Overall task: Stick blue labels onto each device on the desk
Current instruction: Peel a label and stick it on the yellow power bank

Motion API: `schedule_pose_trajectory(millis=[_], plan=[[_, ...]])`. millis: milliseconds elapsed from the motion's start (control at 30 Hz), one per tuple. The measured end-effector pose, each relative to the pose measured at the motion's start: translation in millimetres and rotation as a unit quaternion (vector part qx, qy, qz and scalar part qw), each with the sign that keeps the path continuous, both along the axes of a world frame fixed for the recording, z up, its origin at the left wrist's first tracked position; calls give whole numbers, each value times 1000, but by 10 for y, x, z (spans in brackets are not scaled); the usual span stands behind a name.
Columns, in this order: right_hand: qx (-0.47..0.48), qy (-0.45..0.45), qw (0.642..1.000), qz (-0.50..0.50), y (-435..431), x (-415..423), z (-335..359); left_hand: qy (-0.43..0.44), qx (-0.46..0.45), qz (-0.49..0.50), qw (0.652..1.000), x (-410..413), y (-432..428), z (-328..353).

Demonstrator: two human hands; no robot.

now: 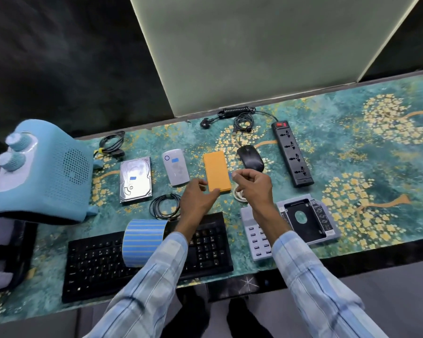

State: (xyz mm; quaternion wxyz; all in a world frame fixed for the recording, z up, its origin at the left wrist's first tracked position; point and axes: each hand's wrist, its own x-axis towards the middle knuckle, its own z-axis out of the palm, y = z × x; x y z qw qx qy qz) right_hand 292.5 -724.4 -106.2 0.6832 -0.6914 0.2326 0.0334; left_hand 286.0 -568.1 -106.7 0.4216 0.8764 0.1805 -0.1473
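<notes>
We're about to label the flat orange rectangular power bank, mid-desk.
L hand holds its near-left corner. R hand, just right of it, pinches a small blue label. The bank's long axis runs near-far.

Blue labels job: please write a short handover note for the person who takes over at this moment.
The left hand holds the near corner of the orange device. The right hand pinches one blue label beside it.
The label roll rests on the keyboard.
Done: the hard drive and the grey portable drive each show a label.
Left: orange device first, then mouse, power strip, charging hub, drive caddy, keyboard and teal appliance. No label is visible on these.
</notes>
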Motion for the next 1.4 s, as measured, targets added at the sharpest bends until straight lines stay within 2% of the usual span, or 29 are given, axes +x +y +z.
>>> schedule_pose_trajectory(millis=[100, 267, 433, 567, 633, 733, 800, 933, 1000, 1200, 1300, 1400], plan=[[4, 6, 1000, -4, 12, 103, -109, 7, 111, -64, 992, 229, -94, -180], [20, 21, 999, -27, 24, 262, -212, 13, 201, -121, 972, 475, -244, -421], [42, 41, 996, -63, -15, 317, -270, -2, 237, -125, 964, 637, -418, -362], [60, 51, 995, -67, -49, 290, -336, 11, 218, -128, 967, 746, -369, -371], [71, 61, 994, -65, -60, 294, -364, 15, 178, -118, 977, 789, -291, -375], [98, 71, 991, -55, -59, 329, -357, 16, 36, -56, 998, 790, -145, -317], [124, 73, 988, -51, -50, 344, -356, 10, -55, -31, 998, 743, -51, -338], [130, 79, 988, -34, -29, 368, -347, 86, -228, 33, 969, 696, 103, -434], [116, 78, 990, -19, -12, 393, -337, 92, -301, 33, 949, 644, 152, -450], [46, 49, 997, 23, 113, 458, -323, 92, -403, 45, 909, 565, 163, -532], [26, 48, 998, 28, 180, 470, -323, 90, -408, 59, 907, 563, 145, -537], [46, 41, 998, 22, 229, 472, -304, 83, -406, 62, 908, 546, 137, -542]])
